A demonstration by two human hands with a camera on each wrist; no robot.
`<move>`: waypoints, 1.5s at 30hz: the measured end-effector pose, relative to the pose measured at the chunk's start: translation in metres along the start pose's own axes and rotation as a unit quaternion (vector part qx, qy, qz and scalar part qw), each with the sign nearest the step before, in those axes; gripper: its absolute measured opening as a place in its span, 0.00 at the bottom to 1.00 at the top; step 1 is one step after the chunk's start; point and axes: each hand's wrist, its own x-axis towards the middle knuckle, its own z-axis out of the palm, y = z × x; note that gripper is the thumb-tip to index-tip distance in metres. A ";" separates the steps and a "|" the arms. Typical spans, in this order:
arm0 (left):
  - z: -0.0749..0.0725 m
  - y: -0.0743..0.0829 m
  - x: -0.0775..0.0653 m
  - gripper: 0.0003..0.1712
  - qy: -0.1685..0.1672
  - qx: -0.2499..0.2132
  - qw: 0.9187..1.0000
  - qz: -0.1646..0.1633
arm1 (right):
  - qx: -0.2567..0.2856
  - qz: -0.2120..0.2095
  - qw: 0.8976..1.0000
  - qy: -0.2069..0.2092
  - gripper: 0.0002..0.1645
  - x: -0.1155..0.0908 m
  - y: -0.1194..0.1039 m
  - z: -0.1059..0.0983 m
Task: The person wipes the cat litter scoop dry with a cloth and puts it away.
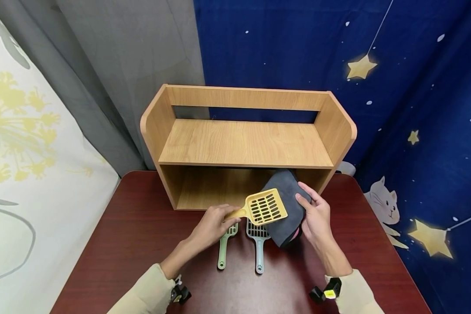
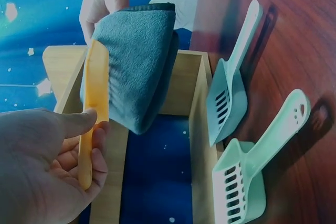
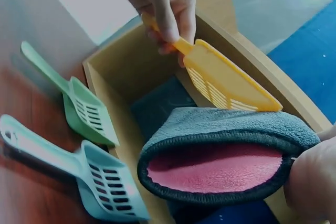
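My left hand [image 1: 213, 224] grips a yellow litter scoop [image 1: 265, 206] by its handle, in front of the shelf's lower opening. The scoop's slotted head overlaps a folded grey cloth [image 1: 285, 192] in the head view. At its right side, my right hand [image 1: 315, 213] pinches the cloth between thumb and fingers. The right wrist view shows the cloth's pink inner face [image 3: 215, 167] and dark edging, with the scoop right at its upper fold. Below, a green litter scoop [image 1: 222, 250] and a light blue litter scoop [image 1: 259, 253] lie on the table, handles toward me.
A two-level wooden shelf [image 1: 245, 141] stands at the back of the dark red table [image 1: 141, 244]. Behind it hang a grey curtain [image 1: 133, 43] and a blue star-patterned curtain [image 1: 282, 48]. A white patterned cloth [image 1: 43, 196] hangs along the left.
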 end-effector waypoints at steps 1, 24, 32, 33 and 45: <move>0.001 0.000 -0.001 0.18 0.000 -0.005 1.000 -0.007 | 0.008 0.007 1.000 0.004 0.31 -0.001 0.002 0.001; 0.010 0.005 -0.002 0.20 0.033 -0.043 0.998 -0.025 | 0.125 0.068 0.990 0.008 0.24 -0.017 0.019 0.008; 0.013 -0.001 -0.007 0.20 0.033 -0.044 0.998 -0.029 | 0.143 0.056 0.988 0.003 0.25 -0.014 0.007 -0.001; 0.014 -0.001 -0.007 0.20 0.033 -0.048 0.998 -0.030 | 0.142 0.060 0.988 0.002 0.27 -0.015 0.010 -0.001; 0.021 0.006 -0.005 0.20 0.051 -0.071 0.995 -0.043 | 0.155 0.092 0.983 -0.023 0.26 -0.025 0.045 0.012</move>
